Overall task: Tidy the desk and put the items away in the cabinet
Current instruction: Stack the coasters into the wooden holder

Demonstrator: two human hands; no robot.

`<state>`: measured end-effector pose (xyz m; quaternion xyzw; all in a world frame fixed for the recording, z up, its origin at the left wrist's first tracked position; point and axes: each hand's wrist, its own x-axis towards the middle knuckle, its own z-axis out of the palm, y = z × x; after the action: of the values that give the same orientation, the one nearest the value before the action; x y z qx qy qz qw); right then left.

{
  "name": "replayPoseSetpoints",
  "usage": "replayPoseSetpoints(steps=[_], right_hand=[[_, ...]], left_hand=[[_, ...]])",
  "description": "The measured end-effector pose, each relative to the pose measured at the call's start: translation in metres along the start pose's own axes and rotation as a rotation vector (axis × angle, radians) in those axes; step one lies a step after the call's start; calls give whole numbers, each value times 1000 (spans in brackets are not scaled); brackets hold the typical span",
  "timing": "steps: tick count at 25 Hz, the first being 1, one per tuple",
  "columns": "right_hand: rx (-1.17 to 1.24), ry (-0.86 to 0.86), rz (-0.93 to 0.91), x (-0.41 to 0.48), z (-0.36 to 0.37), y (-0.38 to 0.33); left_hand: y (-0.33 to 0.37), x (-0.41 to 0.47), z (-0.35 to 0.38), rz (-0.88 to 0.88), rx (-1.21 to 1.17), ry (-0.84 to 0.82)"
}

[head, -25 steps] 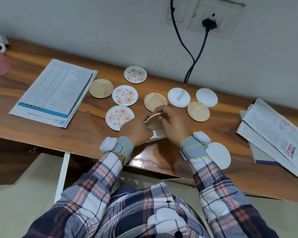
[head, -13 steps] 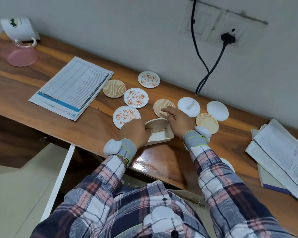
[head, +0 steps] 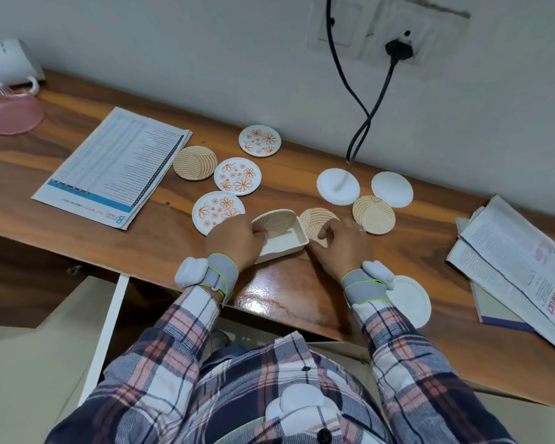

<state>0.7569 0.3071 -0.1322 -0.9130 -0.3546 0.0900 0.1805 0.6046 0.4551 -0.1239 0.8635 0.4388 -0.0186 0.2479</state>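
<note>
A small white holder box (head: pixel 289 243) sits near the desk's front edge with one tan striped coaster (head: pixel 274 222) leaning in it. My left hand (head: pixel 237 240) grips the box's left end, fingers curled over the rim. My right hand (head: pixel 342 243) pinches a second tan striped coaster (head: pixel 316 221) lying flat just right of the box. Round coasters lie scattered behind: three with orange flowers (head: pixel 237 176), tan striped ones (head: pixel 373 214) and plain white ones (head: pixel 338 186).
A printed sheet (head: pixel 113 165) lies at the left, with a pink lid (head: pixel 12 115) and a white mug (head: pixel 8 64) beyond it. Open magazines (head: pixel 519 261) lie at the right. A white coaster (head: pixel 410 299) sits by my right wrist. A black cable (head: pixel 362 116) hangs down the wall.
My right hand left the box and moved right onto the flat tan coaster beside it. The coaster it was setting in now leans in the box. My left hand stayed on the box.
</note>
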Motion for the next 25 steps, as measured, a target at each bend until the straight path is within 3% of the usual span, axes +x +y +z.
replayPoseSetpoints(steps=[4,11,16,18,22,25], right_hand=[[57,-53,39,2,2,3],[471,16,158,-4,-13,-1],[696,78,-82,-4,-43,-22],[616,45,-174,-4,-44,-34],[351,-15,-194,-9,-24,-53],[224,-12,-186,-11,-14,-57]], left_hand=[[-1,0,-1,4,-7,-5],[-2,1,1,36,-48,3],[0,0,4,85,-125,31],[0,1,4,94,-140,8],[1,0,5,140,-236,-58],[3,-1,10,111,-243,0]])
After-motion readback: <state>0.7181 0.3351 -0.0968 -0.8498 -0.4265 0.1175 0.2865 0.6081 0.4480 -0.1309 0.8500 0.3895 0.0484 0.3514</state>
